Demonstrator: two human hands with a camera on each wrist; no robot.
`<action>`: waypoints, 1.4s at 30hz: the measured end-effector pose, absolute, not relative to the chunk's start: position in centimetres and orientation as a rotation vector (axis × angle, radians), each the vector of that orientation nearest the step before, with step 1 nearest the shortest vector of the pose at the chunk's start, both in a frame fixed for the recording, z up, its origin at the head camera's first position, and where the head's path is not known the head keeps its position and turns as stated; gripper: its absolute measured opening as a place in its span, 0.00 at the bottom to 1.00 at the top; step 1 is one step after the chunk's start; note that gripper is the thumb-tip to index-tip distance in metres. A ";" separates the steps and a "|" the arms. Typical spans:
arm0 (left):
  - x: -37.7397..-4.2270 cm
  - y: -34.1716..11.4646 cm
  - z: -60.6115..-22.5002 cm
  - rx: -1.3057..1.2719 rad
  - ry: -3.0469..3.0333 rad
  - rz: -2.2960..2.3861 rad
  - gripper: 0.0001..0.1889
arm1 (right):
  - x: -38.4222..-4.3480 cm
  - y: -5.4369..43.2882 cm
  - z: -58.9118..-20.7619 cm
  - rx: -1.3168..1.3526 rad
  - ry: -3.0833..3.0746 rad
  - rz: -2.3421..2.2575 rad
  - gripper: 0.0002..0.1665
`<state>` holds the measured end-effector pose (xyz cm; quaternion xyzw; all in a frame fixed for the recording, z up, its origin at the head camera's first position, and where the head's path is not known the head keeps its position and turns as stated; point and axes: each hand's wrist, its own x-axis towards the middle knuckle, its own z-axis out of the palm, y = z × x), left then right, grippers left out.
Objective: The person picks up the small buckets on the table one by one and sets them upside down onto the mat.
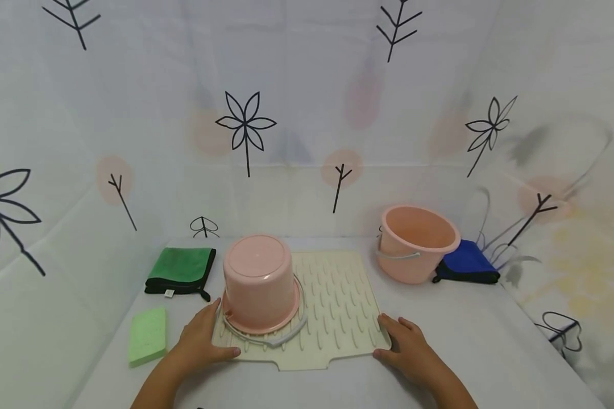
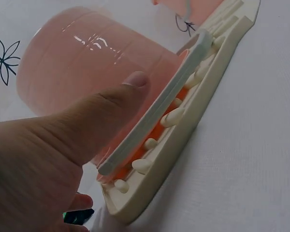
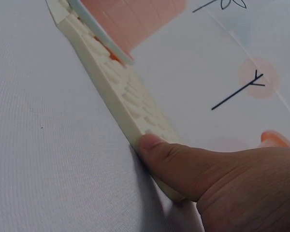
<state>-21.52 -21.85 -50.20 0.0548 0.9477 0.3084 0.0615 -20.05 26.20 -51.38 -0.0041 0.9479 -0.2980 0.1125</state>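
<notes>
A cream draining board (image 1: 345, 307) with rows of raised pegs lies on the white cloth. On its left half a pink bucket (image 1: 258, 284) stands upside down, its grey handle (image 1: 278, 343) lowered around the rim. My left hand (image 1: 198, 341) is at the board's front left corner, fingers along the side edge. Its thumb (image 2: 113, 99) is stretched out and overlaps the bucket in the left wrist view. At the front right corner my right hand (image 1: 409, 349) grips the board, thumb (image 3: 154, 145) pressed on the front edge and the other fingers at the right side.
A second pink bucket (image 1: 409, 261) stands upright at the back right, beside a folded blue cloth (image 1: 468, 261). On the left are a folded green cloth (image 1: 181, 267) and a light green sponge (image 1: 148, 336). White patterned fabric (image 1: 297, 142) hangs behind the table.
</notes>
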 end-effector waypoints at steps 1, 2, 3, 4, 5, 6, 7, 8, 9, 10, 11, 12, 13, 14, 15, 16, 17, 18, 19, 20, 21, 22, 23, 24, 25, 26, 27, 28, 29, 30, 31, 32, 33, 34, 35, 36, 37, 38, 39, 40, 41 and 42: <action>-21.5 -21.8 -50.3 0.185 2.883 0.900 0.73 | -20.1 26.2 -51.4 -0.007 2.778 -0.875 0.61; -21.4 -21.8 -50.4 0.194 2.892 0.868 0.73 | -20.2 26.2 -51.4 -0.004 2.774 -0.875 0.61; -21.4 -21.9 -50.4 0.205 2.900 0.838 0.73 | -20.2 26.1 -51.5 -0.001 2.771 -0.874 0.61; -21.4 -21.9 -50.5 0.207 2.901 0.816 0.74 | -20.2 26.1 -51.5 0.002 2.769 -0.871 0.61; -21.3 -21.9 -50.7 0.213 2.899 0.799 0.74 | -20.3 26.1 -51.5 0.006 2.768 -0.867 0.61; -21.4 -22.0 -50.9 0.218 2.895 0.780 0.75 | -20.3 26.1 -51.5 0.009 2.767 -0.863 0.61; -21.4 -22.0 -51.1 0.225 2.889 0.765 0.75 | -20.3 26.1 -51.5 0.011 2.767 -0.860 0.61; -21.4 -22.0 -51.4 0.225 2.883 0.755 0.76 | -20.3 26.1 -51.5 0.011 2.768 -0.854 0.61; -21.5 -22.0 -51.7 0.226 2.881 0.749 0.76 | -20.3 26.1 -51.4 0.007 2.771 -0.846 0.61; -21.5 -22.0 -51.9 0.220 2.876 0.748 0.76 | -20.3 26.1 -51.4 0.007 2.773 -0.837 0.61; -21.6 -21.9 -52.1 0.215 2.875 0.746 0.77 | -20.3 26.1 -51.3 0.004 2.774 -0.830 0.61; -21.6 -21.9 -52.3 0.210 2.874 0.747 0.76 | -20.2 26.1 -51.2 -0.003 2.775 -0.822 0.61; -21.6 -21.8 -52.5 0.208 2.876 0.753 0.76 | -20.2 26.2 -51.1 -0.008 2.777 -0.811 0.61; -21.6 -21.7 -52.5 0.212 2.881 0.757 0.76 | -20.1 26.3 -51.0 -0.023 2.780 -0.799 0.61; -21.6 -21.6 -52.6 0.220 2.883 0.765 0.76 | -20.0 26.5 -50.9 -0.039 2.786 -0.785 0.60; -21.5 -21.5 -52.5 0.227 2.883 0.773 0.75 | -20.0 26.6 -50.8 -0.049 2.791 -0.773 0.60; -21.5 -21.4 -52.5 0.237 2.883 0.785 0.75 | -20.1 26.8 -50.6 -0.074 2.800 -0.760 0.60; -21.5 -21.4 -52.5 0.244 2.882 0.796 0.74 | -20.1 27.0 -50.4 -0.089 2.805 -0.752 0.60; -21.5 -21.4 -52.4 0.250 2.881 0.804 0.74 | -20.2 27.2 -50.2 -0.104 2.813 -0.736 0.60; -21.5 -21.4 -52.4 0.253 2.878 0.810 0.73 | -20.3 27.3 -49.9 -0.121 2.821 -0.716 0.60; -21.5 -21.4 -52.3 0.249 2.871 0.816 0.73 | -20.4 27.4 -49.5 -0.125 2.828 -0.700 0.59; -21.5 -21.5 -52.3 0.241 2.868 0.821 0.73 | -20.5 27.6 -49.1 -0.130 2.838 -0.691 0.59; -21.4 -21.5 -52.3 0.233 2.864 0.822 0.73 | -20.6 27.7 -48.6 -0.139 2.848 -0.685 0.58; -21.4 -21.6 -52.3 0.228 2.863 0.821 0.73 | -20.7 27.8 -48.0 -0.141 2.857 -0.682 0.57; -21.4 -21.7 -52.3 0.220 2.860 0.816 0.73 | -20.8 28.0 -47.5 -0.156 2.875 -0.668 0.56; -21.4 -21.8 -52.2 0.217 2.859 0.811 0.73 | -21.0 28.1 -46.9 -0.166 2.889 -0.662 0.55; -21.3 -21.9 -52.1 0.216 2.859 0.809 0.73 | -21.2 28.2 -46.2 -0.181 2.906 -0.662 0.55; -21.4 -22.0 -52.1 0.215 2.859 0.809 0.73 | -21.4 28.4 -45.6 -0.199 2.926 -0.656 0.55; -21.4 -22.0 -52.0 0.214 2.860 0.805 0.72 | -21.7 28.6 -45.0 -0.214 2.945 -0.645 0.55; -21.5 -22.1 -52.0 0.213 2.861 0.802 0.72 | -22.0 28.6 -44.2 -0.227 2.967 -0.627 0.55; -21.5 -22.1 -52.0 0.208 2.861 0.801 0.72 | -22.2 28.8 -43.4 -0.241 2.993 -0.606 0.56; -21.5 -22.1 -51.9 0.207 2.862 0.803 0.72 | -22.4 28.9 -42.6 -0.251 3.022 -0.586 0.56; -21.5 -22.1 -51.9 0.207 2.860 0.809 0.72 | -22.5 28.9 -41.8 -0.264 3.052 -0.564 0.56; -21.5 -22.1 -52.0 0.203 2.858 0.810 0.73 | -22.7 29.0 -41.1 -0.273 3.081 -0.544 0.56; -21.5 -22.1 -52.0 0.205 2.859 0.810 0.73 | -22.8 29.1 -40.4 -0.288 3.109 -0.531 0.55; -21.4 -22.0 -52.0 0.203 2.856 0.812 0.72 | -22.9 29.2 -39.7 -0.300 3.134 -0.514 0.54; -21.4 -22.0 -52.0 0.203 2.854 0.813 0.72 | -23.1 29.4 -39.1 -0.311 3.155 -0.504 0.54; -21.4 -22.0 -52.0 0.201 2.852 0.812 0.72 | -23.2 29.5 -38.6 -0.319 3.170 -0.496 0.53; -21.4 -21.9 -52.0 0.201 2.850 0.813 0.72 | -23.4 29.6 -38.1 -0.330 3.183 -0.487 0.53; -21.4 -21.9 -52.1 0.196 2.847 0.810 0.72 | -23.6 29.8 -37.7 -0.345 3.196 -0.487 0.52; -21.4 -21.9 -52.1 0.195 2.846 0.813 0.72 | -23.9 29.9 -37.3 -0.366 3.206 -0.496 0.51; -21.5 -21.8 -52.1 0.191 2.842 0.816 0.72 | -24.1 30.0 -37.0 -0.376 3.216 -0.487 0.50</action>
